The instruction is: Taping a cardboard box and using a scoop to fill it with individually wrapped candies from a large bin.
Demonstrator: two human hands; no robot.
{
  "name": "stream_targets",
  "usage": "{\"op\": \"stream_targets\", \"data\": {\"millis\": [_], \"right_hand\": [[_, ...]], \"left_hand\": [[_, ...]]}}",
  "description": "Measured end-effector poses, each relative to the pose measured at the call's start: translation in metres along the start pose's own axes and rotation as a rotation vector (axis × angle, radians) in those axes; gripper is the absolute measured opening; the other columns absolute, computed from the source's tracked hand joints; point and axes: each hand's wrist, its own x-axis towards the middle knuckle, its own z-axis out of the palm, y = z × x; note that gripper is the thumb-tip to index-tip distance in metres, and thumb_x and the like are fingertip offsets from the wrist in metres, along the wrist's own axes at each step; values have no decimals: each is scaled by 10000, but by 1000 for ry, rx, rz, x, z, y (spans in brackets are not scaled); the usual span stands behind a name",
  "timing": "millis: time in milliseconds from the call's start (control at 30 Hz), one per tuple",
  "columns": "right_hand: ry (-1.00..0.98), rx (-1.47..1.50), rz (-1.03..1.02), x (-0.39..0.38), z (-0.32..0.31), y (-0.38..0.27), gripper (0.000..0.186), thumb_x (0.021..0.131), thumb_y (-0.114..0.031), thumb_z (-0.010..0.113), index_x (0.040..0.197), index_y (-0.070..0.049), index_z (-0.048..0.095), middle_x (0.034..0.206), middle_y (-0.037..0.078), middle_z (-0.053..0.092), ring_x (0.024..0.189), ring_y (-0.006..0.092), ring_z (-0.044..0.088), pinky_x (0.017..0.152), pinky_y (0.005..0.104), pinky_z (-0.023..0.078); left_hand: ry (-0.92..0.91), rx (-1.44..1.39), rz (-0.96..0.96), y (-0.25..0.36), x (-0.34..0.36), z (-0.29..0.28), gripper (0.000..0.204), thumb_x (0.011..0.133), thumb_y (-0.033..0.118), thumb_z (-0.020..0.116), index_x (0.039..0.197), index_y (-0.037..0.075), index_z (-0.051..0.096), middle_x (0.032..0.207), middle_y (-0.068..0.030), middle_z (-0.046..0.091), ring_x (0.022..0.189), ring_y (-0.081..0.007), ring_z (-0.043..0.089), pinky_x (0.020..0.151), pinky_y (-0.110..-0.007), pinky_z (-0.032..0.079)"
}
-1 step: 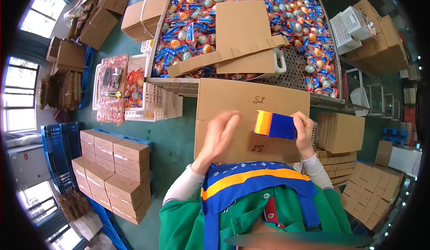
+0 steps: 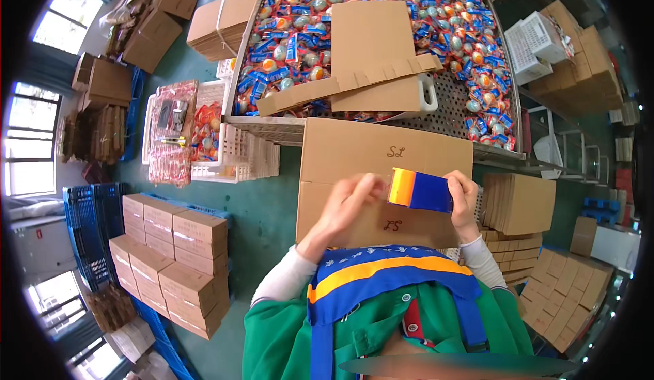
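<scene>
A closed cardboard box (image 2: pixel 381 159) with handwritten dark marks stands in front of me, against my apron. Above its top, my right hand (image 2: pixel 464 205) is wrapped round the blue end of a tape dispenser (image 2: pixel 426 191). The dispenser is blue with a yellow front, which points left. My left hand (image 2: pixel 352 205) is closed just left of that yellow front, thumb and fingers drawn together near its edge. Whatever may lie between those fingertips is too fine and blurred to make out.
Beyond the box is a metal-framed table (image 2: pixel 300 129) heaped with wrapped egg-shaped packages (image 2: pixel 320 29), with cardboard sheets (image 2: pixel 371 46) on top. White crates (image 2: pixel 235 155) stand at left, stacked cartons (image 2: pixel 184 261) lower left. Folded cardboard (image 2: pixel 521 203) and more cartons (image 2: pixel 569 298) are on the right.
My left hand has moved right, up to the dispenser's yellow front, and its fingers have drawn together. My right hand and the dispenser have hardly moved.
</scene>
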Motion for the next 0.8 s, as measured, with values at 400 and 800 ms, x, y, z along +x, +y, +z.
{"op": "stream_targets", "data": {"millis": [400, 800], "right_hand": [[-52, -99, -61, 5, 0, -12, 280, 931, -208, 533, 754, 3, 584, 593, -5, 503, 557, 71, 449, 518, 255, 333], [-223, -134, -11, 29, 61, -43, 264, 869, -200, 672, 722, 5, 595, 557, 5, 491, 513, 72, 439, 479, 249, 318]], "left_hand": [[377, -14, 95, 11, -1, 11, 236, 924, 74, 512, 782, -28, 672, 777, -47, 693, 715, -93, 626, 672, -237, 504], [835, -101, -1, -86, -13, -198, 338, 929, 257, 646, 655, 78, 563, 576, -7, 559, 502, -77, 500, 485, -214, 387]]}}
